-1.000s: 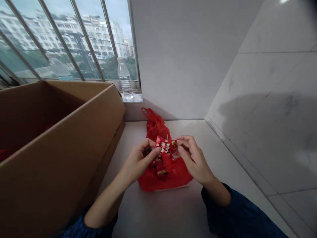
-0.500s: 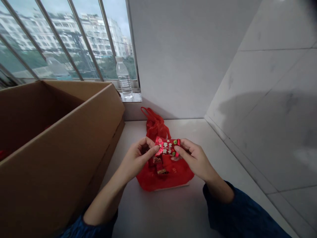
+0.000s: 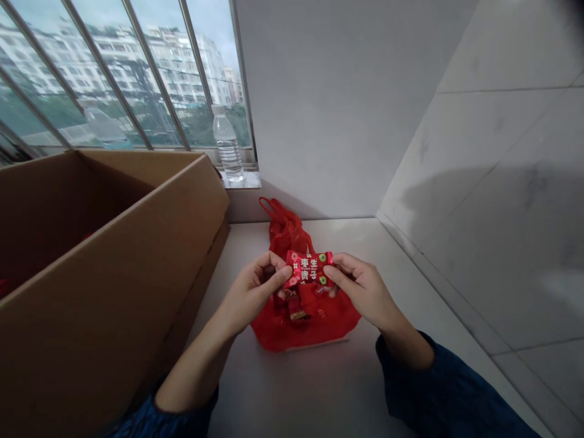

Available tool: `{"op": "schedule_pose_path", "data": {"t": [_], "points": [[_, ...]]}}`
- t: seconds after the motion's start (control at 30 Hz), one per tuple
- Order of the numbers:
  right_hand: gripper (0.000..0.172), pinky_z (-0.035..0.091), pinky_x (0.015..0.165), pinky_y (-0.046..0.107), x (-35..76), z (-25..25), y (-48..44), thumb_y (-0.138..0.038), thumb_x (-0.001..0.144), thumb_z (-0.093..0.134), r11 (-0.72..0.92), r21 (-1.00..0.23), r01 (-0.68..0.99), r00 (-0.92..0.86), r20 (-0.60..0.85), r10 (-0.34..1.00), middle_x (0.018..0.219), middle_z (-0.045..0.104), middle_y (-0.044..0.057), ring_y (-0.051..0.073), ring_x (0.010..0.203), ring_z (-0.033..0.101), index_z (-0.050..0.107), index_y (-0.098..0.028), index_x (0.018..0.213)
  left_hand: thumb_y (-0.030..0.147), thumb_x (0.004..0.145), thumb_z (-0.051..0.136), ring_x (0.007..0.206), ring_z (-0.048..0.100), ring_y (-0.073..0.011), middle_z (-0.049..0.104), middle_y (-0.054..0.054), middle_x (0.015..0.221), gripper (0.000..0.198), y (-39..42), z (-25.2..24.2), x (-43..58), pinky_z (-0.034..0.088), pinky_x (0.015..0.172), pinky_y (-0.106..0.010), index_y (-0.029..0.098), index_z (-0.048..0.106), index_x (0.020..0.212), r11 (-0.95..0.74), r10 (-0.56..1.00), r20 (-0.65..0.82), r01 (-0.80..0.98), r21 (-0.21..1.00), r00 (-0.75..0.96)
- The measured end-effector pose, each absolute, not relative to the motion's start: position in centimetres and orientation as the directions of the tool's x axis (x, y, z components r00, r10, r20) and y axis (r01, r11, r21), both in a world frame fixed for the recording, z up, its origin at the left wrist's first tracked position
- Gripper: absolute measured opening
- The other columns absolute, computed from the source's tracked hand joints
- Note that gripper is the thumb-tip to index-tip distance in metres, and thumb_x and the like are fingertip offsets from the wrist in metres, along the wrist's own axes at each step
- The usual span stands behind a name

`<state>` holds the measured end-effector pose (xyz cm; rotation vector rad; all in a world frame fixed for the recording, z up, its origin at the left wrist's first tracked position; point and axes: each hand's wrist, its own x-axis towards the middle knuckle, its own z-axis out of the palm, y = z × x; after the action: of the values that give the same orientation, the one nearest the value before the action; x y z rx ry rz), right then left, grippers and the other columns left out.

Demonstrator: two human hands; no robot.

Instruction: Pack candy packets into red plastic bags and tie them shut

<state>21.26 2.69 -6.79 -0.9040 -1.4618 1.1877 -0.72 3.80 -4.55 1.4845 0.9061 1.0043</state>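
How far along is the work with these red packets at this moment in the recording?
Done: a few red items already lie inside the cardboard box, though only a sliver shows. In hand: the left hand and right hand hold a red packet by its ends, above the red bag. Left: more packets lie in that bag.

1 head-worn camera looks forward and down at the hands (image 3: 250, 293).
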Motion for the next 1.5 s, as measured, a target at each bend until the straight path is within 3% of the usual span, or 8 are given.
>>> {"op": "schedule_pose_path", "data": {"t": [0.33,0.57,0.73,0.9,1.1,1.23,1.4,1.5], "points": [[0.021,0.049,0.067,0.023,21.8,-5.9,2.1,-0.035,0.097,0.057,0.314,-0.942,0.12,-0.155,0.295,0.943,0.069,0.065,-0.002,0.011,0.066,0.064,0.064,-0.019,0.085,0.04,0.09,0.066,0.057,0.051,-0.0071,0.055,0.004,0.067,0.029,4.2,-4.8,-0.9,0.042,0.057,-0.02,0.016,0.051,0.082,-0.158,0.926,0.124,0.068,0.985,0.356],[0.019,0.05,0.068,0.025,21.6,-6.4,2.5,-0.035,0.097,0.056,0.337,-0.934,0.116,-0.149,0.319,0.936,0.072,0.064,-0.002,0.012,0.068,0.063,0.063,-0.02,0.087,0.037,0.09,0.067,0.058,0.053,-0.0074,0.057,0.004,0.071,0.025,3.9,-4.8,-0.5,0.043,0.058,-0.02,0.017,0.052,0.088,-0.167,0.92,0.15,0.016,0.986,0.361],[0.021,0.055,0.074,0.027,21.5,-6.6,2.5,-0.037,0.09,0.066,0.206,-0.978,-0.015,-0.282,0.202,0.938,0.089,0.067,0.0,0.013,0.076,0.065,0.064,-0.021,0.103,0.037,0.09,0.067,0.056,0.052,-0.0065,0.057,0.004,0.073,0.025,3.9,-4.8,-0.4,0.044,0.056,-0.018,0.017,0.051,0.09,-0.16,0.925,0.166,-0.046,0.986,0.342],[0.023,0.055,0.071,0.026,21.6,-6.3,2.5,-0.037,0.093,0.062,0.184,-0.983,0.02,-0.355,0.165,0.92,0.078,0.067,0.0,0.012,0.07,0.065,0.06,-0.018,0.082,0.036,0.091,0.066,0.056,0.051,-0.0052,0.057,0.004,0.076,0.024,3.9,-4.8,-0.6,0.044,0.055,-0.017,0.017,0.05,0.091,-0.144,0.925,0.165,-0.086,0.986,0.343],[0.026,0.054,0.068,0.025,22.2,-5.6,2.3,-0.038,0.097,0.057,0.232,-0.971,0.058,-0.423,0.187,0.887,0.075,0.066,-0.001,0.011,0.067,0.064,0.058,-0.019,0.079,0.035,0.09,0.067,0.056,0.046,-0.0056,0.055,0.005,0.071,0.023,4.0,-4.6,-0.8,0.04,0.054,-0.016,0.017,0.051,0.089,-0.166,0.928,0.187,-0.09,0.982,0.323],[0.027,0.054,0.072,0.028,22.4,-5.7,2.5,-0.04,0.096,0.057,0.258,-0.96,0.112,-0.461,0.18,0.869,0.076,0.066,0.0,0.013,0.069,0.064,0.06,-0.019,0.08,0.035,0.089,0.068,0.058,0.045,-0.0075,0.054,0.004,0.07,0.025,4.1,-4.3,-1.0,0.037,0.054,-0.018,0.018,0.051,0.085,-0.193,0.928,0.193,-0.032,0.981,0.319],[0.025,0.053,0.077,0.029,22.0,-5.8,2.4,-0.04,0.094,0.06,0.261,-0.957,0.128,-0.43,0.184,0.884,0.106,0.069,0.004,0.015,0.086,0.066,0.06,-0.021,0.11,0.036,0.093,0.061,0.065,0.05,-0.0111,0.056,0.002,0.074,0.021,3.8,-4.0,-1.6,0.041,0.061,-0.021,0.019,0.051,0.086,-0.267,0.876,0.17,0.16,0.95,0.452],[0.018,0.047,0.066,0.026,22.3,-5.6,2.1,-0.038,0.094,0.06,0.346,-0.857,0.382,-0.395,0.187,0.9,0.096,0.07,0.001,0.014,0.074,0.063,0.061,-0.022,0.102,0.04,0.097,0.053,0.073,0.056,-0.0146,0.063,-0.001,0.081,0.021,3.7,-3.7,-2.3,0.043,0.067,-0.024,0.02,0.057,0.092,-0.336,0.86,0.099,0.41,0.848,0.501]]}}
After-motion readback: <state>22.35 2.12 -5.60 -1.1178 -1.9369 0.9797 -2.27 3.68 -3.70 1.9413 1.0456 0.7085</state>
